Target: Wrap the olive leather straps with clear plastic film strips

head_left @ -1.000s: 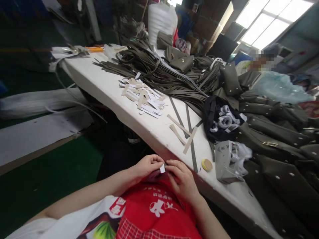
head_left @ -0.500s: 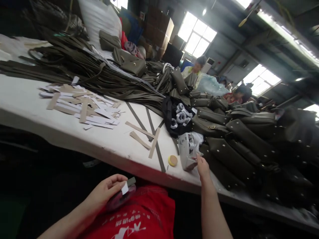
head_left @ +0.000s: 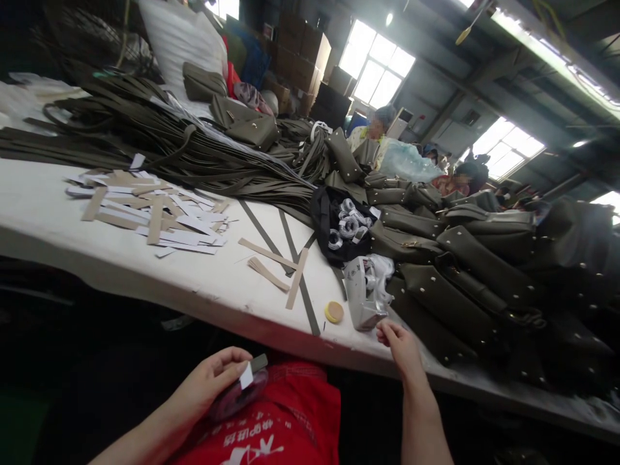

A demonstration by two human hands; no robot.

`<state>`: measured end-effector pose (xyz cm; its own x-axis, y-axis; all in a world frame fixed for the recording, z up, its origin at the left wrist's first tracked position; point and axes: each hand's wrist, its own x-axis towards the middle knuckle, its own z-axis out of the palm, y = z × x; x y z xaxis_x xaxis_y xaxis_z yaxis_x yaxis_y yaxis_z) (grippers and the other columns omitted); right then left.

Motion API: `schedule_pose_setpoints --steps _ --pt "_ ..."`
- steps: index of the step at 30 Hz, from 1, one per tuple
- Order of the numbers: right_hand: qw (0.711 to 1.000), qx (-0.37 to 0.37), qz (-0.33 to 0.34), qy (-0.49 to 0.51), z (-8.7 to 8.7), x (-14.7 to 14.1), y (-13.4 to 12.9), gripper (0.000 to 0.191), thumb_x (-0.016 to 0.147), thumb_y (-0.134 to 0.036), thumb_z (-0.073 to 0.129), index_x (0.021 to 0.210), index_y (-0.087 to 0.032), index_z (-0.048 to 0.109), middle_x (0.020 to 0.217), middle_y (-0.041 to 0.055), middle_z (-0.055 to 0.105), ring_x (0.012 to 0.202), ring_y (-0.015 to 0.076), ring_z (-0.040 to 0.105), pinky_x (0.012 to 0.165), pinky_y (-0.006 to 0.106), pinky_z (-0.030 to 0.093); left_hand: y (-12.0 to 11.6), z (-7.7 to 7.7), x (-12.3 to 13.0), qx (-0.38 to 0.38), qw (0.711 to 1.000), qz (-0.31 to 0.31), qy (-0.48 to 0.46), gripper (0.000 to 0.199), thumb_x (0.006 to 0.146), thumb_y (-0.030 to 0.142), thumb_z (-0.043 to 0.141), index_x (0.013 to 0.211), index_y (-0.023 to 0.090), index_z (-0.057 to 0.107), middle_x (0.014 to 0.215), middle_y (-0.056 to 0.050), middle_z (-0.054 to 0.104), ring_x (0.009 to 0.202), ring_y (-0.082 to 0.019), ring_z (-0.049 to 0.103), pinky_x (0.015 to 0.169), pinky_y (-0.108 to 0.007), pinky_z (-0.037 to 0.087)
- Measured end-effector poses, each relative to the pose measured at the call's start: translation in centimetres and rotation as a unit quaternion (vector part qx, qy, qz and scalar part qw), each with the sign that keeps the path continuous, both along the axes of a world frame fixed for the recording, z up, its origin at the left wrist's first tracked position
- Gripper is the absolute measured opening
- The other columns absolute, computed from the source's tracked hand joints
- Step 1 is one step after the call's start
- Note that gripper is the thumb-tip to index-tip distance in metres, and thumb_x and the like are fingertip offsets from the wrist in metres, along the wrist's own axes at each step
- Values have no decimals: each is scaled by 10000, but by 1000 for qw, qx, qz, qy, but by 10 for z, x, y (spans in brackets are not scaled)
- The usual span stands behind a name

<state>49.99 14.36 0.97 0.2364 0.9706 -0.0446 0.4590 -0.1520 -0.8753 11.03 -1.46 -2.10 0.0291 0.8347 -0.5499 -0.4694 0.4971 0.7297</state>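
Observation:
Low over the red apron (head_left: 295, 413), my left hand (head_left: 217, 374) is closed on an olive strap end (head_left: 259, 363) with a small white piece (head_left: 247, 375) beside it. A rounded, see-through loop (head_left: 232, 399) hangs under those fingers, too dim to make out fully. On the right, my right hand (head_left: 398, 342) has thumb and fingers pinched together just off the front lower corner of a grey-white tape dispenser (head_left: 357, 294). What the pinch holds, if anything, is too small to see. Left of the dispenser lies a yellow-edged round disc (head_left: 334, 312).
Paper and tan strips (head_left: 155, 213) lie heaped on the white table (head_left: 203, 278), below a bundle of long olive straps (head_left: 194, 155). A black bag (head_left: 325, 216) holds several white rolls (head_left: 349, 226). Olive bags (head_left: 445, 310) pile up rightward. People (head_left: 380, 123) work behind.
My right hand has drawn back and slightly down from the tape dispenser's front, fingers now pinched. My left hand keeps its hold, shifted slightly. The whole view has moved a little.

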Motion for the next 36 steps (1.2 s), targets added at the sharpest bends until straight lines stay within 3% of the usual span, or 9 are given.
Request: schedule_pose_setpoints --steps 2,6,10,15,18,20,22,29,36 --pt "999 -43 16 14 -2 -2 1 504 619 -631 690 736 -143 725 560 45 643 511 179 595 537 302 493 1 -3 1 7 1000 -2 6 489 611 543 831 864 164 654 721 -18 682 614 -137 600 571 -211 448" --pt "992 -116 46 19 -8 -8 3 475 562 -605 719 679 -144 703 492 7 590 427 134 529 451 254 436 2 -7 0 48 998 -9 45 505 625 566 808 878 162 640 714 -10 671 628 -138 595 583 -217 442" --pt "973 -187 131 13 -10 -33 -16 419 560 -560 763 600 -149 694 473 14 587 413 140 508 417 255 403 0 -2 -2 91 989 12 117 445 690 536 756 889 157 636 713 -15 668 655 -154 609 627 -246 455" --pt "944 -134 290 86 3 -117 -58 448 816 -523 644 1042 -147 736 571 -3 613 533 143 545 560 275 476 0 5 2 107 982 55 149 381 716 492 724 877 162 621 741 -29 678 669 -170 629 645 -274 473" --pt "915 -112 359 145 12 -180 -79 628 860 -452 639 1398 -157 503 576 -32 624 544 142 559 617 286 497 1 5 4 119 977 81 158 342 747 454 702 893 158 614 758 -38 674 686 -170 627 654 -280 479" --pt "898 -95 390 182 13 -212 -90 708 881 -419 626 1486 -166 358 597 -38 642 562 142 581 647 290 510 -1 6 4 128 971 97 177 310 779 419 676 921 150 613 771 -44 671 696 -169 623 661 -281 479" --pt "888 -80 403 205 11 -233 -99 675 901 -406 604 1481 -164 355 615 -33 652 577 140 596 659 287 516 -3 6 2 133 966 112 192 281 802 387 654 940 146 612 773 -42 662 692 -163 613 656 -278 477" --pt "878 -89 426 199 -3 -251 -110 582 915 -399 592 1421 -165 423 566 -59 617 518 124 578 626 261 502 -13 4 -7 152 956 160 192 235 825 344 637 952 148 616 799 -41 658 720 -157 612 666 -269 489" --pt "889 -121 419 141 -7 -257 -105 646 892 -433 611 1421 -127 400 517 -73 582 466 128 553 538 250 477 -12 2 -7 157 956 148 199 255 832 371 639 956 149 615 797 -41 658 727 -161 620 677 -274 501"
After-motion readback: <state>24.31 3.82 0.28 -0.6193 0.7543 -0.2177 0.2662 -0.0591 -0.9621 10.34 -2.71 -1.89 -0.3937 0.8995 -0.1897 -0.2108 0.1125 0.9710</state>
